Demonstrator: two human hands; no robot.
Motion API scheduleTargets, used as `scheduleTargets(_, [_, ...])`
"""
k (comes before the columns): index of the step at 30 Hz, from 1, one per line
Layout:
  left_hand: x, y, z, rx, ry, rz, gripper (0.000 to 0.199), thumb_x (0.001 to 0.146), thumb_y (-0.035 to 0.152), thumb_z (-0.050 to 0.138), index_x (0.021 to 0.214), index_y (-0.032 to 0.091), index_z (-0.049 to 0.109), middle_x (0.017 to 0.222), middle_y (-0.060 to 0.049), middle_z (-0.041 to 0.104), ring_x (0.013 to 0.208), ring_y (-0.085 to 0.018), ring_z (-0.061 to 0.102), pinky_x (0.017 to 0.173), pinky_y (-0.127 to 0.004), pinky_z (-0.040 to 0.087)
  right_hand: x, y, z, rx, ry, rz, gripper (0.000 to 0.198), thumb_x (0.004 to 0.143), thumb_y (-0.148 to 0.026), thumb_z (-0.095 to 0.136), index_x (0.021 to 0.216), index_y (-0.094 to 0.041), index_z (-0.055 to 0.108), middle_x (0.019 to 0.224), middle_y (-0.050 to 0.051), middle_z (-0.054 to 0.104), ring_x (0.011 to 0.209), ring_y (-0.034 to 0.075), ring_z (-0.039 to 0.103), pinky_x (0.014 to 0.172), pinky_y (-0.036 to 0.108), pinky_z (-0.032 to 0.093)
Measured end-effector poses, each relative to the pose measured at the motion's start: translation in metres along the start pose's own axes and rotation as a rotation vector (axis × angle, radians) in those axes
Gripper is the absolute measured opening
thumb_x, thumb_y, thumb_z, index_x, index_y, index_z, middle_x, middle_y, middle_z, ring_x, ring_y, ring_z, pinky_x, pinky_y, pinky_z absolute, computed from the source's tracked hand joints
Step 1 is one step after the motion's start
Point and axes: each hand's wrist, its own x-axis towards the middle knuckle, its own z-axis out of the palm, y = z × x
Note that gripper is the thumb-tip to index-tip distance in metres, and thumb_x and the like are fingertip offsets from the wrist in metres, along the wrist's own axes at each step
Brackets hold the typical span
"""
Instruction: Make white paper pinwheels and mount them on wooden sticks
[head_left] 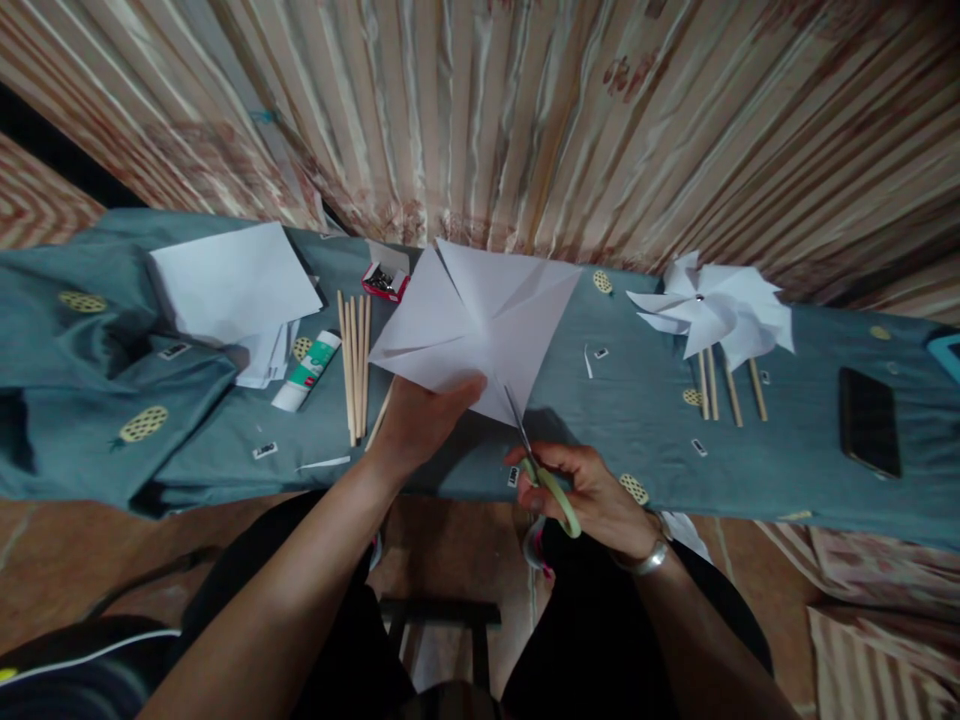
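A square white sheet of paper, with slits running in from its corners, is held up over the table. My left hand grips its near edge, thumb on top and fingers hidden underneath. In my right hand is a pair of scissors with light green handles. Their blades point away from me and lie at the paper's near corner. Wooden sticks lie just left of the sheet, beside a green and white glue stick. Behind them stands an open red box of small metal pins.
White paper sheets are stacked at the left. Finished paper pinwheels on sticks lie at the right, followed by a dark phone. A striped curtain hangs along the back of the green tablecloth.
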Motion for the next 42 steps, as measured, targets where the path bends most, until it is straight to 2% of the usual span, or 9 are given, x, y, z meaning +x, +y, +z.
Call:
scheduleTargets(13, [-0.0001,0.0038,-0.0032,0.06,-0.009,-0.019,0.027,0.066,0.033,0.072,0.085,0.017,0.063,0.086,-0.006,0.071,0.082,-0.022,0.065,0.08,-0.037,0.054,0.0009,0.0023,0.0037,0.016,0.034,-0.009,0.034,0.076,-0.047,0.075,0.094,-0.018,0.072,0.067,-0.001,0.065,0.056,0.011,0.056,0.05,0.021,0.044])
scheduleTargets(18, [-0.0008,0.0041,-0.0036,0.074,-0.009,-0.021,0.023,0.067,0.032,0.071,0.082,0.018,0.062,0.082,-0.004,0.07,0.081,-0.022,0.065,0.08,-0.037,0.054,0.0013,0.0027,0.0047,0.003,0.046,-0.029,0.035,0.074,-0.045,0.077,0.095,-0.018,0.071,0.067,-0.001,0.067,0.057,0.012,0.058,0.055,0.023,0.047])
scheduleTargets(24, [-0.0018,0.0006,-0.0002,0.05,-0.013,-0.009,0.026,0.067,0.031,0.073,0.086,0.016,0.064,0.088,-0.007,0.071,0.087,-0.024,0.066,0.085,-0.039,0.054,0.0014,-0.0006,0.0044,-0.01,0.038,-0.043,0.032,0.079,-0.045,0.072,0.095,-0.018,0.07,0.067,-0.001,0.066,0.061,0.013,0.06,0.059,0.024,0.048])
scheduleTargets(32, [-0.0016,0.0039,-0.0007,0.068,-0.04,-0.001,0.022,0.067,0.03,0.071,0.084,0.017,0.063,0.088,-0.007,0.071,0.087,-0.024,0.067,0.083,-0.038,0.054,0.0007,0.0005,0.0058,0.038,0.047,0.017,0.036,0.075,-0.045,0.075,0.095,-0.016,0.07,0.066,-0.002,0.063,0.058,0.011,0.055,0.054,0.022,0.045])
scheduleTargets(37, [-0.0017,0.0019,-0.0013,0.068,-0.025,0.001,0.028,0.068,0.033,0.071,0.09,0.016,0.064,0.094,-0.008,0.072,0.087,-0.023,0.067,0.085,-0.038,0.055,0.0011,0.0021,0.0068,0.049,0.066,0.057,0.041,0.071,-0.048,0.078,0.096,-0.016,0.071,0.068,0.0,0.065,0.059,0.013,0.056,0.054,0.023,0.046])
scheduleTargets(42, [-0.0016,0.0004,-0.0017,0.049,-0.043,0.02,0.024,0.069,0.032,0.07,0.086,0.016,0.064,0.087,-0.006,0.072,0.082,-0.021,0.067,0.081,-0.036,0.055,0.0008,0.0013,0.0074,0.058,0.075,0.068,0.04,0.071,-0.047,0.078,0.095,-0.016,0.072,0.068,0.0,0.066,0.06,0.013,0.056,0.054,0.023,0.045])
